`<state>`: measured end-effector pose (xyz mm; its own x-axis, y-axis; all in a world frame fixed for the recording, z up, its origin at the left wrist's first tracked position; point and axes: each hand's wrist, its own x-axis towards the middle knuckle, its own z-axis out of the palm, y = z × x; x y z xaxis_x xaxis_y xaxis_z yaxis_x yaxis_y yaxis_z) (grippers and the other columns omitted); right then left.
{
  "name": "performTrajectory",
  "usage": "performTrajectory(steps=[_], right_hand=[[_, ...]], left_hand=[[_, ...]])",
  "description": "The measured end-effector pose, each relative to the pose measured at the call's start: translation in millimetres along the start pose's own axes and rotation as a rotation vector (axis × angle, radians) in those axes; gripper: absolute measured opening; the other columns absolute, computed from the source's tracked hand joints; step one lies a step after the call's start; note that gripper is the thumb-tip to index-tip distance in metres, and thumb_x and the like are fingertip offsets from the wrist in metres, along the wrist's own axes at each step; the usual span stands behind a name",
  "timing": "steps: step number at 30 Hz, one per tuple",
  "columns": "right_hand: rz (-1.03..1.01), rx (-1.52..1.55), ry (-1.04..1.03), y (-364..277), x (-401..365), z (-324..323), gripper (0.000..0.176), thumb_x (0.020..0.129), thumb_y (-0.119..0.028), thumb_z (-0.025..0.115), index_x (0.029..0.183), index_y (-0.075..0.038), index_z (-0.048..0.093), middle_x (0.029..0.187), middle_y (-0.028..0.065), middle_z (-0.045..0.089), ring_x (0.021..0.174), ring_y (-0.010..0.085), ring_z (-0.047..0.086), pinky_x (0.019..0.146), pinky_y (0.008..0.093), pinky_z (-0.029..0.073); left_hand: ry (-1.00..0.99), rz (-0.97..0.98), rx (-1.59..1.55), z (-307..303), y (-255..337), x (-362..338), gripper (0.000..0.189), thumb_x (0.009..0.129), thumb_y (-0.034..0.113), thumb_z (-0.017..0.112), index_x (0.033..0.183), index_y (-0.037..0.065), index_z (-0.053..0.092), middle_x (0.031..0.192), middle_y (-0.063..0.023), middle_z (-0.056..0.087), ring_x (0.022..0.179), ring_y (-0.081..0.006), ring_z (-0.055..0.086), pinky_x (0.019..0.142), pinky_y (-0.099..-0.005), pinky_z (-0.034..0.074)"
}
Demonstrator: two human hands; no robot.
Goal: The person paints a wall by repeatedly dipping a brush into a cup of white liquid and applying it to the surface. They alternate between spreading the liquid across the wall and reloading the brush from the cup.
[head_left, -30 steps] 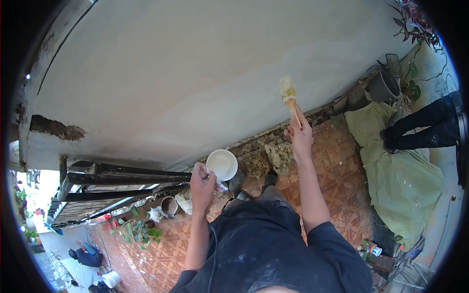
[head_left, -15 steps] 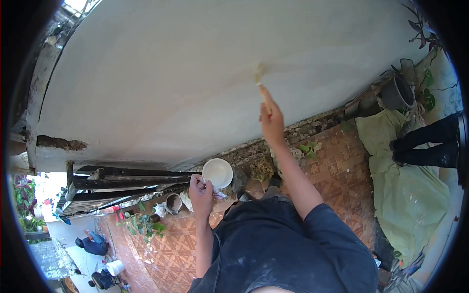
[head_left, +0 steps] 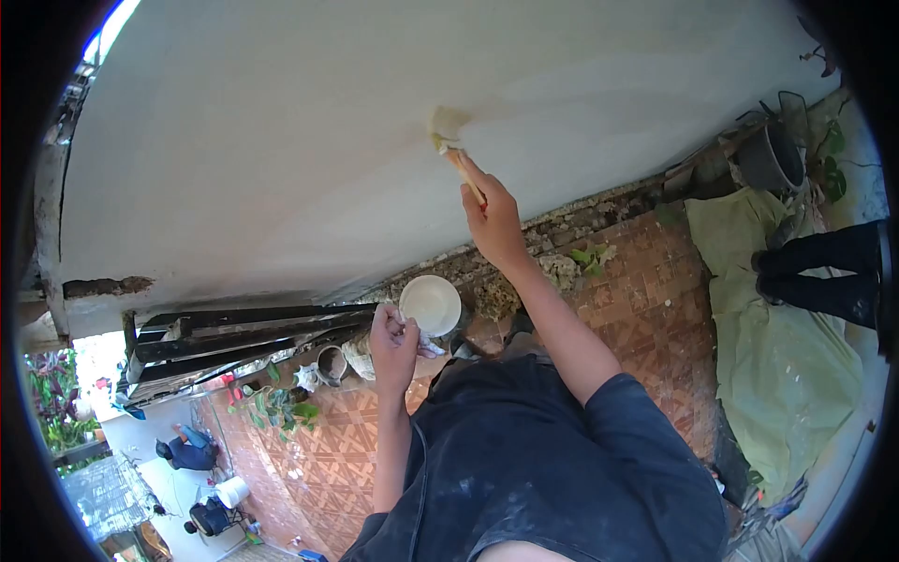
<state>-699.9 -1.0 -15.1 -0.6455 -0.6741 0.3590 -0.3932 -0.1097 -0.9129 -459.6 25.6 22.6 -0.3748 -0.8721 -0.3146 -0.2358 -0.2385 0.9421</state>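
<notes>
- Pressing against the pale wall [head_left: 281,140], the bristles of the brush [head_left: 456,166] are held by the right hand [head_left: 494,223], and its wooden handle is slanted down into the grip.
- The handle is pinched between the thumb and the fingers of the right hand, which are drawn together, not spread.
- A white tub [head_left: 431,305] with pale contents is held upright by the left hand [head_left: 394,353] at its near left rim, below the brush and well apart from it.
- The thumb and fingers of the left hand are bent and brought close together at the rim; how the hidden fingertips are placed cannot be told.
- A whitish rag [head_left: 429,347] is seen just beside the left hand, under the tub.
- Dark rails [head_left: 253,343] are set along the wall to the left, with a leafy plant [head_left: 281,408] near them on the tiled floor [head_left: 646,328].
- To the right, the floor is partly covered by a green sheet [head_left: 777,356], where a person's dark-trousered legs [head_left: 824,272] can be seen.
</notes>
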Motion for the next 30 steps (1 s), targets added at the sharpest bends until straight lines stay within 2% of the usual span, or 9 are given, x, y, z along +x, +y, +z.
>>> performTrajectory(steps=[5, 7, 11, 13, 15, 18, 24, 27, 30], right_hand=[[0.183, 0.171, -0.04, -13.2, -9.6, -31.4, 0.043, 0.1, -0.012, 0.051, 0.143, -0.012, 0.048, 0.09, 0.0009, 0.062, 0.06, 0.0052, 0.048, 0.054, 0.0212, 0.042], [0.263, 0.242, 0.16, -18.3, -1.5, -37.4, 0.043, 0.1, -0.01, 0.05, 0.143, -0.013, 0.049, 0.084, -0.0001, 0.058, 0.058, 0.0059, 0.045, 0.052, 0.0212, 0.04], [-0.132, -0.062, 0.037, 3.1, 15.2, 6.5, 0.043, 0.1, -0.011, 0.049, 0.144, -0.012, 0.047, 0.072, -0.002, 0.049, 0.06, 0.0059, 0.044, 0.052, 0.0233, 0.04], [-0.051, -0.017, -0.029, -18.2, 11.8, -2.1, 0.043, 0.1, -0.014, 0.05, 0.143, -0.01, 0.048, 0.072, -0.0014, 0.047, 0.064, 0.0055, 0.045, 0.055, 0.0252, 0.044], [0.452, 0.389, -0.341, -43.0, 13.0, -27.1, 0.041, 0.1, -0.015, 0.052, 0.14, -0.009, 0.051, 0.074, -0.0018, 0.047, 0.067, 0.0049, 0.045, 0.061, 0.026, 0.046], [0.5, 0.618, -0.425, -28.1, 25.0, -54.5, 0.039, 0.1, -0.014, 0.052, 0.139, -0.01, 0.053, 0.073, -0.0042, 0.045, 0.065, 0.0048, 0.044, 0.062, 0.0253, 0.048], [0.404, 0.623, 0.382, 4.2, 28.5, -62.6, 0.039, 0.101, -0.016, 0.05, 0.14, -0.011, 0.051, 0.075, -0.0049, 0.046, 0.064, 0.0041, 0.043, 0.057, 0.0249, 0.05], [0.331, 0.487, 0.358, -23.1, 19.7, -22.1, 0.04, 0.101, -0.017, 0.05, 0.14, -0.012, 0.051, 0.078, -0.0037, 0.049, 0.064, 0.0043, 0.045, 0.057, 0.0249, 0.05], [0.303, 0.479, -0.025, -40.5, 8.2, 8.2, 0.039, 0.101, -0.017, 0.051, 0.139, -0.012, 0.053, 0.082, -0.0026, 0.053, 0.064, 0.0048, 0.048, 0.056, 0.0236, 0.05]], left_hand=[[0.01, 0.001, -0.021, 5.2, -1.7, -0.4, 0.013, 0.096, 0.001, 0.051, 0.098, 0.004, 0.038, 0.076, -0.0074, 0.057, 0.056, -0.0101, 0.059, 0.046, -0.0238, 0.056], [0.003, 0.004, -0.018, 6.8, -4.0, -1.8, 0.012, 0.096, 0.002, 0.051, 0.099, 0.004, 0.039, 0.076, -0.0074, 0.057, 0.056, -0.0098, 0.058, 0.047, -0.0236, 0.056], [0.004, -0.004, 0.002, 15.9, -3.5, -6.4, 0.012, 0.096, 0.002, 0.051, 0.099, 0.003, 0.039, 0.076, -0.0073, 0.057, 0.057, -0.0098, 0.059, 0.048, -0.0237, 0.056], [-0.02, -0.001, 0.018, 17.1, -5.0, -6.5, 0.012, 0.096, 0.002, 0.051, 0.1, 0.003, 0.04, 0.075, -0.0072, 0.058, 0.057, -0.0097, 0.058, 0.047, -0.0239, 0.056], [-0.014, -0.002, 0.014, 17.3, -5.3, -6.0, 0.012, 0.096, 0.002, 0.052, 0.1, 0.003, 0.04, 0.075, -0.0074, 0.058, 0.057, -0.0097, 0.059, 0.047, -0.0239, 0.056], [-0.009, -0.009, -0.003, 19.7, -6.2, -5.4, 0.013, 0.096, 0.003, 0.052, 0.101, 0.002, 0.041, 0.076, -0.0078, 0.059, 0.057, -0.0098, 0.059, 0.047, -0.024, 0.056], [-0.008, 0.005, -0.022, 21.9, -4.0, -7.3, 0.012, 0.096, 0.003, 0.052, 0.101, 0.002, 0.041, 0.077, -0.008, 0.06, 0.057, -0.0097, 0.059, 0.047, -0.0237, 0.056], [0.0, 0.0, -0.02, 20.4, -8.6, -10.3, 0.012, 0.096, 0.004, 0.052, 0.101, 0.002, 0.041, 0.078, -0.0077, 0.059, 0.057, -0.0098, 0.059, 0.047, -0.0236, 0.055], [-0.007, -0.004, -0.004, 16.1, -9.4, -13.6, 0.012, 0.096, 0.003, 0.052, 0.101, 0.002, 0.041, 0.078, -0.0073, 0.059, 0.058, -0.01, 0.059, 0.046, -0.0235, 0.056]])
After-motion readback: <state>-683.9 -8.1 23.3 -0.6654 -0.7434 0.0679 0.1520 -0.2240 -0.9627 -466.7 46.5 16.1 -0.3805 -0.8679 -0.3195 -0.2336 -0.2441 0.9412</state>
